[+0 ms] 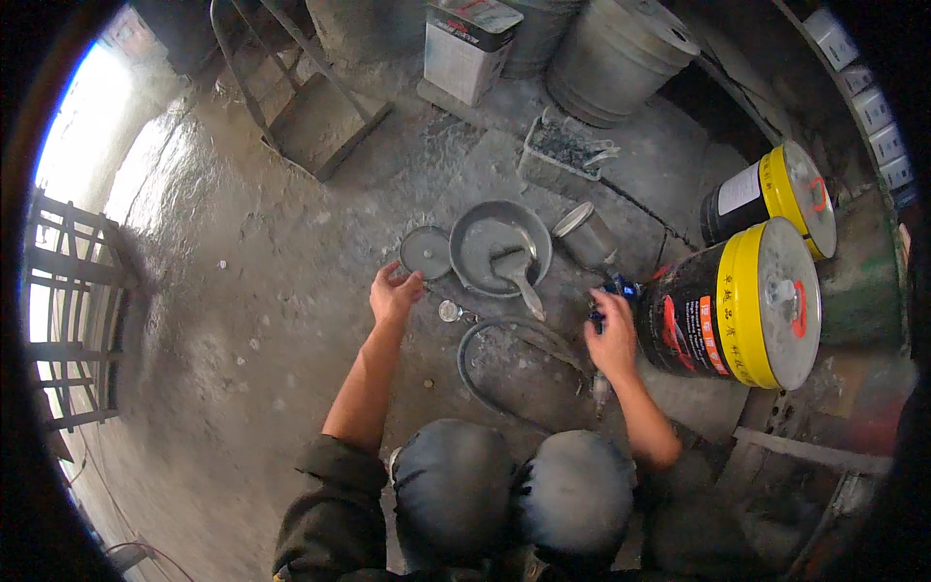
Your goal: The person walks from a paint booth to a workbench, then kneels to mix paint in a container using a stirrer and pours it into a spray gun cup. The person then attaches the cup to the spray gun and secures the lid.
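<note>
My left hand (396,294) is at the near left edge of a round grey lid (425,250) with a small centre knob, its thumb and fingers closed on the rim. To the lid's right is a grey round pan (465,283) with grey liquid inside. A brush-like tool (525,290) leans in it, its handle over the near rim. My right hand (611,335) is blurred, its fingers bent beside a small dark-and-blue object (622,287); whether it grips that is unclear. A metal can (584,236) lies tilted right of the pan. A small round gauge-like metal piece (450,310) lies nearer me.
A grey hose (465,361) loops before my knees. Two black-and-yellow drums (752,301) lie on the right. Beyond the pan are a dirty rectangular tray (553,171), a square tin (465,58) and large grey drums (621,63). A hand truck (325,131) stands far left; a slatted rack (78,310) is at left.
</note>
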A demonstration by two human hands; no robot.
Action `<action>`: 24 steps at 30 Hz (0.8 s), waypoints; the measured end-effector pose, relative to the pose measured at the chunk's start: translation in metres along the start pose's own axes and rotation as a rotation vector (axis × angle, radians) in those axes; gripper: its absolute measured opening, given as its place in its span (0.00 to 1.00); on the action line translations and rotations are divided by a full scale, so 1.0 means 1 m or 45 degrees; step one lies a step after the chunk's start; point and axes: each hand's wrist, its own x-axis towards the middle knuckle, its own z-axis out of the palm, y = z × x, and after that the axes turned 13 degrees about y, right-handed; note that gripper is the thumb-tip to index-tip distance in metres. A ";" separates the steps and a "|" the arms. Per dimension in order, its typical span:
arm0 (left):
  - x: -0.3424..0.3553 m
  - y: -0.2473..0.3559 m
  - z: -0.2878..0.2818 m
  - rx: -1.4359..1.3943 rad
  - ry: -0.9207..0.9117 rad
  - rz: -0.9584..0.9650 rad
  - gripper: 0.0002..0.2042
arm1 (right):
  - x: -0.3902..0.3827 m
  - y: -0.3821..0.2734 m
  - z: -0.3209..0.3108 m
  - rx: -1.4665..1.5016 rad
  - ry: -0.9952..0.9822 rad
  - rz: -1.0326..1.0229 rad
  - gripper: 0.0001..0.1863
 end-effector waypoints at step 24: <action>-0.068 0.087 -0.043 0.080 -0.686 0.315 0.24 | -0.060 -0.013 0.010 0.291 0.386 0.539 0.25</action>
